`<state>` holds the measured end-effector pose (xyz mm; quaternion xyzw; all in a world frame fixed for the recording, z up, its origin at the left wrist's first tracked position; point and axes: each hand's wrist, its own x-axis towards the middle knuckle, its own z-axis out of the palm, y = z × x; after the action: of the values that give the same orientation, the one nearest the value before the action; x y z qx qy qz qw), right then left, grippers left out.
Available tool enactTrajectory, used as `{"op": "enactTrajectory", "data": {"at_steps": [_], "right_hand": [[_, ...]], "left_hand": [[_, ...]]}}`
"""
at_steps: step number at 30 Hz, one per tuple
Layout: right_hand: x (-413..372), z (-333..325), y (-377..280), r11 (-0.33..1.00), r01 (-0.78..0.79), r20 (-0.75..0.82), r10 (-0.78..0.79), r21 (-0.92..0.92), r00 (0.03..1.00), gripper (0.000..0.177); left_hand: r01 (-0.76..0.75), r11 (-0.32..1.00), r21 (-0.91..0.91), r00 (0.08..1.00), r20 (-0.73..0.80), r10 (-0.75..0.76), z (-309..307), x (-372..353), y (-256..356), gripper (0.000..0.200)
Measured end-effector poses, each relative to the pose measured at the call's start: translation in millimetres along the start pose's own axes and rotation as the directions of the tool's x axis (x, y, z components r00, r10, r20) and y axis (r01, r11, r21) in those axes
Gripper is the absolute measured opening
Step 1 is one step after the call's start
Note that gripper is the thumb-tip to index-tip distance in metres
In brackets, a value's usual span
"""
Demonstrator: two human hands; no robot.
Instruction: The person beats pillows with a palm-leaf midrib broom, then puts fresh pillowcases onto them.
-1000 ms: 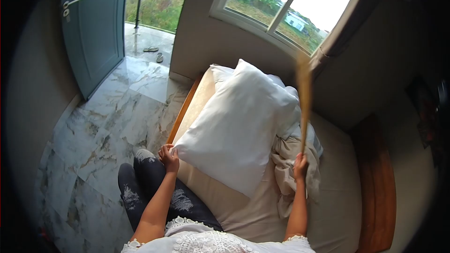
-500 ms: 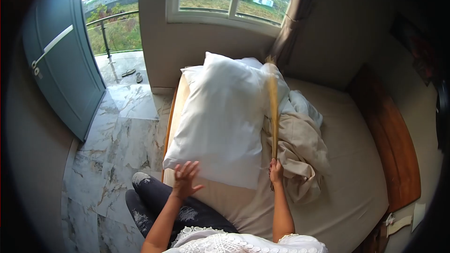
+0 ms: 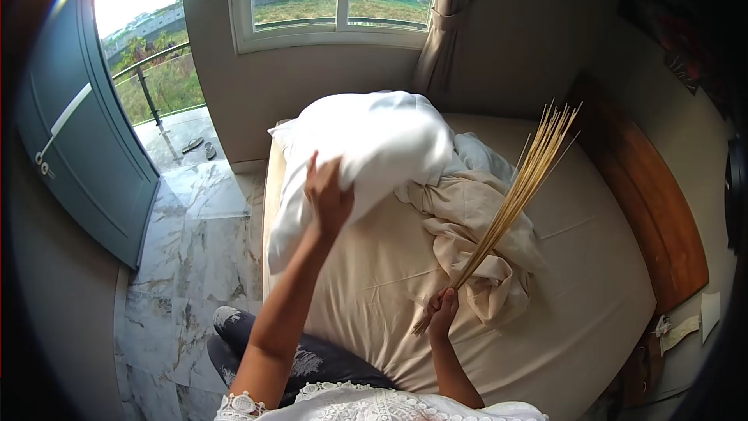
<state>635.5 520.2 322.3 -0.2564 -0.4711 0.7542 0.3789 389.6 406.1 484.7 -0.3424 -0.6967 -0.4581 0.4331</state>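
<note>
My right hand (image 3: 442, 310) is wrapped round the lower end of a stick broom (image 3: 510, 206), a bundle of thin straw-coloured sticks. The broom slants up to the right, its sticks fanned out over a rumpled beige cloth (image 3: 475, 253). My left hand (image 3: 329, 193) is against a white pillow (image 3: 374, 136), one finger stretched out and the others partly bent. Blur hides just how the fingertips meet the fabric. The pillow arches up and away from me, with its left corner hanging low near the bed's left side.
Under everything is a bed with a beige sheet (image 3: 584, 265) and a wooden headboard (image 3: 654, 210) on the right. White bedding (image 3: 479, 152) lies behind the beige cloth. To the left are a marble floor (image 3: 187, 249), an open door (image 3: 82, 132) and sandals (image 3: 199, 148) outside.
My left hand has moved forward against the pillow, whose near edge has lifted and bent back. The broom has swung from nearly upright to slanting right, its sticks spreading. The view has shifted slightly.
</note>
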Motion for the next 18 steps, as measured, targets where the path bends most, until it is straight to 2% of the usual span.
{"op": "enactTrajectory", "data": {"at_steps": [1,3,5,7,8,9,11,12,14,16,17,18], "right_hand": [[0.7,3.0,0.5,1.0,0.021,0.014,-0.021,-0.003,1.0,0.039],[-1.4,7.7,7.5,0.995,-0.055,0.046,0.051,0.084,0.998,0.034],[-7.9,18.5,12.9,0.99,-0.065,0.043,0.06,0.124,0.997,0.034],[-16.0,26.3,15.7,0.987,-0.09,0.06,0.083,0.134,0.995,0.033],[-18.2,28.3,16.1,0.987,-0.099,0.059,0.092,0.126,0.994,0.033],[-18.9,28.9,16.5,0.988,-0.107,0.057,0.101,0.112,0.993,0.034],[-17.5,29.2,15.9,0.992,-0.096,0.075,0.09,0.08,0.993,0.034],[-16.4,28.6,14.5,0.994,-0.084,0.082,0.078,0.065,0.994,0.034],[-15.2,29.1,4.1,0.997,-0.064,0.089,0.059,0.05,0.994,0.034],[-8.9,26.4,0.6,0.999,-0.027,0.073,0.024,0.042,0.997,0.035],[-5.7,26.5,1.0,0.999,-0.011,0.065,0.008,0.047,0.998,0.035],[-2.4,30.3,-4.7,0.999,0.013,0.046,-0.015,0.032,0.999,0.035]], "left_hand": [[-0.026,1.0,0.01,0.974,-0.225,0.027,-0.4,30.7,1.8,0.034],[0.279,0.96,-0.004,0.925,-0.269,-0.27,-17.6,82.0,1.5,0.027],[0.293,0.887,-0.357,0.858,-0.311,-0.408,-45.8,116.3,11.5,0.024],[0.246,0.82,-0.517,0.731,-0.456,-0.507,-59.7,129.5,4.4,0.029],[0.233,0.733,-0.639,0.679,-0.433,-0.593,-68.1,130.1,5.2,0.034],[0.249,0.721,-0.647,0.64,-0.448,-0.624,-75.4,130.0,-0.5,0.04],[0.269,0.472,-0.84,0.557,-0.264,-0.787,-86.0,117.3,1.1,0.048],[0.209,0.315,-0.926,0.538,-0.16,-0.828,-86.0,103.2,-1.7,0.049],[0.141,-0.037,-0.989,0.641,0.12,-0.758,-84.2,49.4,-12.9,0.052],[0.161,-0.093,-0.983,0.643,0.176,-0.745,-70.9,-36.3,-25.3,0.046],[0.251,-0.122,-0.96,0.374,0.212,-0.903,-62.5,-76.9,-14.5,0.043],[0.378,-0.153,-0.913,0.24,0.256,-0.937,-59.4,-116.8,4.1,0.04]]}}
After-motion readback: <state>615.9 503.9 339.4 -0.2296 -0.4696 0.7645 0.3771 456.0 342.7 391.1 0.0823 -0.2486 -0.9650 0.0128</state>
